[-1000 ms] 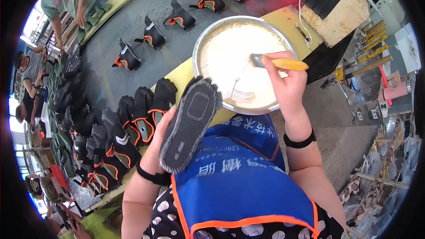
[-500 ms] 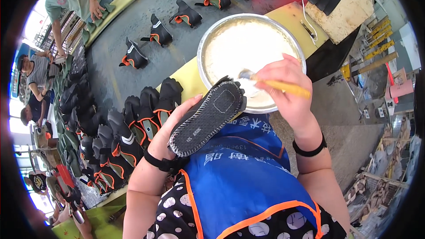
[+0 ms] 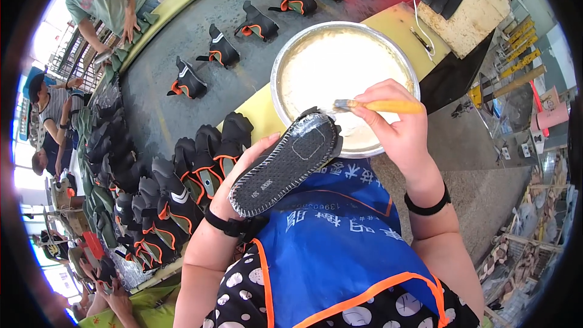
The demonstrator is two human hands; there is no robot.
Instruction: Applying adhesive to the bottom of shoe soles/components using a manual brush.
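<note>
A black shoe upper is tilted with its stitched underside facing up, and my left hand is closed around its side. The toe end carries a wet, whitish smear. In my right hand is a brush with a yellow handle and a metal collar, pinched between thumb and fingers. Its bristles are just beside the toe edge, over the near side of a round metal bowl. White liquid fills much of the bowl.
Several black shoe uppers with orange trim stand crowded at the left. Others sit spaced along a dark conveyor belt at the back. A white cord hangs near a stained board. Co-workers stand at the far left.
The brush has lifted slightly and now points left, level with the toe. A whitish wet patch now shows on the toe end of the sole. My left hand keeps its hold.
</note>
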